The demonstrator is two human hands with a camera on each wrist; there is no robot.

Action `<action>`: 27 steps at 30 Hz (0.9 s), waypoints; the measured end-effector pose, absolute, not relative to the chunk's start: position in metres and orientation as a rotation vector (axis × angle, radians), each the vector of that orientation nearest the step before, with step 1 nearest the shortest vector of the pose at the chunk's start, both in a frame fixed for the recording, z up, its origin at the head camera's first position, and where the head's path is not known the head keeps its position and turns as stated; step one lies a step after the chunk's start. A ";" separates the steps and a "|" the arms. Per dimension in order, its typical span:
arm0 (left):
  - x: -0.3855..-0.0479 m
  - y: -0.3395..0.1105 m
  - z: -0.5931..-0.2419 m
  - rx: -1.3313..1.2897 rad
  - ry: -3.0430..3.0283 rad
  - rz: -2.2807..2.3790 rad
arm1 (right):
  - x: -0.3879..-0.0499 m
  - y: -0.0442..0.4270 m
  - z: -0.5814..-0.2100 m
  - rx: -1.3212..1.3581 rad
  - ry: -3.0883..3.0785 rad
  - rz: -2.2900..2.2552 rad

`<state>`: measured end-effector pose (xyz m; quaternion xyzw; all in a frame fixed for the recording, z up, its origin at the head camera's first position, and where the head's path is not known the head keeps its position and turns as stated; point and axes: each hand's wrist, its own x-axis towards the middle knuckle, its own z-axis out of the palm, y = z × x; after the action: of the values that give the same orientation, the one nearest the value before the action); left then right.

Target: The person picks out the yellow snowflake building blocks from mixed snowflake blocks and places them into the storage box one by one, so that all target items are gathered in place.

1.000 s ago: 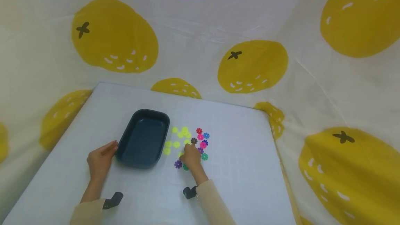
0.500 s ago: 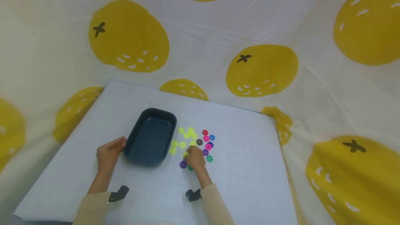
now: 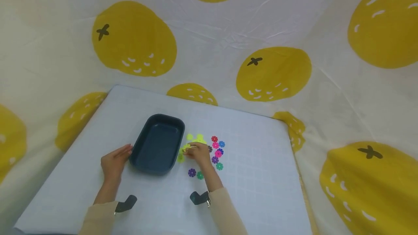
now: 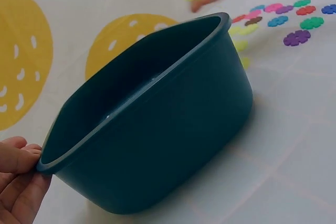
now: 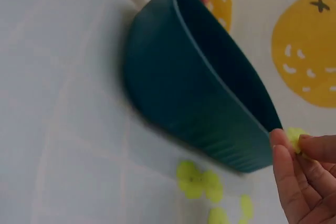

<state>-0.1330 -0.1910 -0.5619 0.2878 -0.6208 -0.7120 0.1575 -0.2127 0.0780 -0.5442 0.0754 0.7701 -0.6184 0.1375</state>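
Observation:
A deep dark teal plastic basin (image 3: 156, 146) stands on the table. At its left rim, my left hand (image 3: 113, 162) pinches the edge between thumb and fingers, as the left wrist view shows. My right hand (image 3: 200, 154) is just right of the basin, raised above the table. Between its thumb and fingertips it pinches a yellow flower-shaped plastic disc (image 5: 294, 137). Several more yellow discs (image 3: 199, 138) lie beside the basin, some partly hidden under the right hand. Mixed-colour discs, among them a red (image 3: 214, 139) and a purple one (image 3: 192, 172), lie farther right.
A white cloth covers the table (image 3: 261, 177). Behind it hangs a pale curtain (image 3: 202, 24) with large yellow fruit prints. Dark wrist-worn mounts (image 3: 126, 204) stick out near both sleeves.
From among the discs, my right hand has lifted and moved left toward the basin with a yellow disc. The left hand stays at the rim. The head view shifted slightly earlier.

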 end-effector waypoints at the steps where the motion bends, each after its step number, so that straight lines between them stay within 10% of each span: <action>1: -0.133 -0.191 -0.562 0.824 -1.778 -2.035 | -0.216 0.073 -0.540 0.202 2.181 -1.816; 27: -0.141 -0.176 -0.586 0.800 -2.012 -1.835 | -0.200 -0.050 -0.559 0.141 2.165 -1.491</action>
<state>-0.1407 -0.1756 -0.5864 0.2785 -0.7007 -0.6392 0.1512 -0.2001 -0.0498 -0.5594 0.0517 0.7958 -0.5483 0.2518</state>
